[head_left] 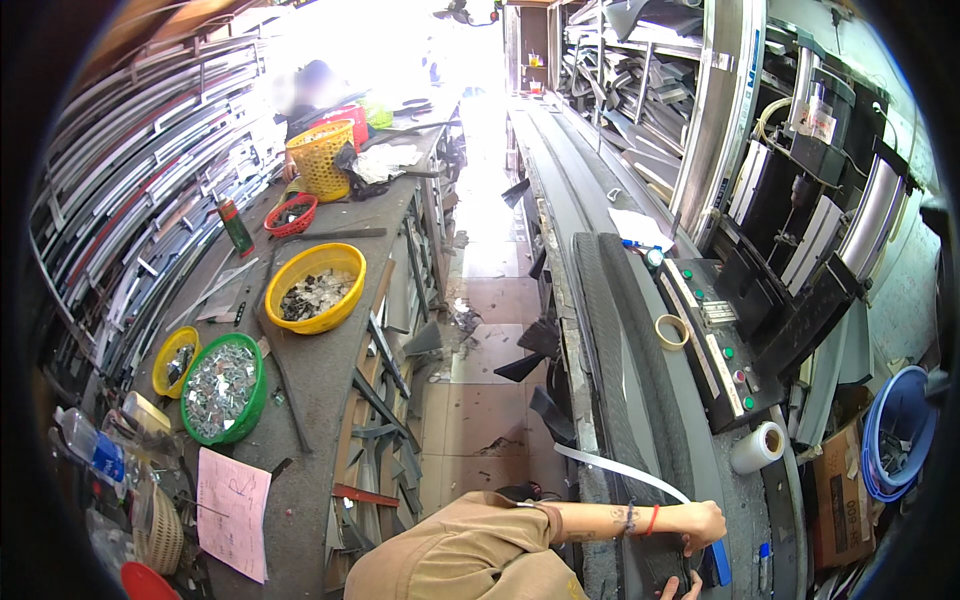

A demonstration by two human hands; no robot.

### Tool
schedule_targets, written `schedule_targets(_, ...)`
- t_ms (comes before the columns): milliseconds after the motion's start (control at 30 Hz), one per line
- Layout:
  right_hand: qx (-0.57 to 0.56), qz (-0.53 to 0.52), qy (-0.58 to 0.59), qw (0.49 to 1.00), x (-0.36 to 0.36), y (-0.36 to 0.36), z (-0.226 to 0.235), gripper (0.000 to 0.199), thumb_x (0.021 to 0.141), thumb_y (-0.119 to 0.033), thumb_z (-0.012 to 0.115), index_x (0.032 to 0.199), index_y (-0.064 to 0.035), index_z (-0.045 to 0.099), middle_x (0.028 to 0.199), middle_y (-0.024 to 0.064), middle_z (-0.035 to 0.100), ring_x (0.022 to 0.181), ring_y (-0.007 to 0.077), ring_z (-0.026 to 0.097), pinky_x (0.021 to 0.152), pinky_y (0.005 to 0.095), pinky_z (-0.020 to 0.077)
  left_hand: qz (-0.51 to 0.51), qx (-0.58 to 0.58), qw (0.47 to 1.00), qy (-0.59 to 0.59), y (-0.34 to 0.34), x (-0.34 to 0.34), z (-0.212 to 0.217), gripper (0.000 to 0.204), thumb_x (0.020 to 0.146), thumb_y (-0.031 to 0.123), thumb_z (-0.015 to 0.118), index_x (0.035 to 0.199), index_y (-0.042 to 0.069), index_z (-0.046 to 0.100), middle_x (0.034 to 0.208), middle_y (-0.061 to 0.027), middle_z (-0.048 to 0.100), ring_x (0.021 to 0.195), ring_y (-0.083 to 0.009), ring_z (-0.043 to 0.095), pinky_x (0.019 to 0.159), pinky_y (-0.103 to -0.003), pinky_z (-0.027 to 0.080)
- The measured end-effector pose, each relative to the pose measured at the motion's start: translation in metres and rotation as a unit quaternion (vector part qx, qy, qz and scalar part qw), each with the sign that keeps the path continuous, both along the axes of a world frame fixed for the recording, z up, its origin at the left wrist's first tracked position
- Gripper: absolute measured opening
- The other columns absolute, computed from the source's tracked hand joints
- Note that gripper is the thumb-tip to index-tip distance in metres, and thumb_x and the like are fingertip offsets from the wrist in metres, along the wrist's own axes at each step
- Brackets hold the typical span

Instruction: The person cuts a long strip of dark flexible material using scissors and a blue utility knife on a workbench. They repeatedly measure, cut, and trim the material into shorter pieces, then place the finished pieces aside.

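One green basin (260, 400) holds silvery pieces (222, 388); right of it, left hand (703, 522) curls, right hand's (690, 590) grip unclear (both holdings indeterminable).

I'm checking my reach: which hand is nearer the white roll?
Left. In the picture, the left hand is below and left of the white roll; the right hand is farther below, cut off by the lower edge.

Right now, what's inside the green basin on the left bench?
The green basin holds heaped small grey and whitish pieces; they cover its bottom, so anything beneath is hidden.
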State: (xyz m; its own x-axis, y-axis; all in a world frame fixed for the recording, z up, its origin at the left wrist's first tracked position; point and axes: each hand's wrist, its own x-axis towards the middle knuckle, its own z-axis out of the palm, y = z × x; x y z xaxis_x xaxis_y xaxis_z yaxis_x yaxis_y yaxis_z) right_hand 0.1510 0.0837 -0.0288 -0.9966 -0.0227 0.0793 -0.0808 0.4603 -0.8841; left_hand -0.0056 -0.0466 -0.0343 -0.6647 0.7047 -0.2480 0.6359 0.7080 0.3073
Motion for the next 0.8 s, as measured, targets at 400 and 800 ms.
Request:
schedule_targets(400,-0.021,0.055,-0.003,0.998,-0.02,0.013,0.008,0.033,0.087,-0.012,0.063,0.115,0.0019,0.052,0.095,0.0111,0.058,0.073,0.0177,0.054,0.068,0.03,0.0475,0.024,0.015,0.996,-0.084,-0.012,-0.005,0.023,0.036,0.06,0.038,0.084,0.084,0.012,0.075,0.083,0.0009,0.072,0.082,-0.0168,0.068,0.072,-0.031,0.052)
schedule_targets(800,-0.081,0.077,-0.017,0.994,-0.01,0.011,0.004,0.031,0.089,-0.013,0.063,0.114,-0.0003,0.052,0.093,0.0072,0.057,0.074,0.014,0.053,0.066,0.0258,0.0467,-0.115,0.134,0.97,-0.168,-0.044,0.001,0.023,0.033,0.067,0.036,0.079,0.091,0.013,0.075,0.089,-0.0021,0.072,0.087,-0.0187,0.066,0.075,-0.032,0.048)
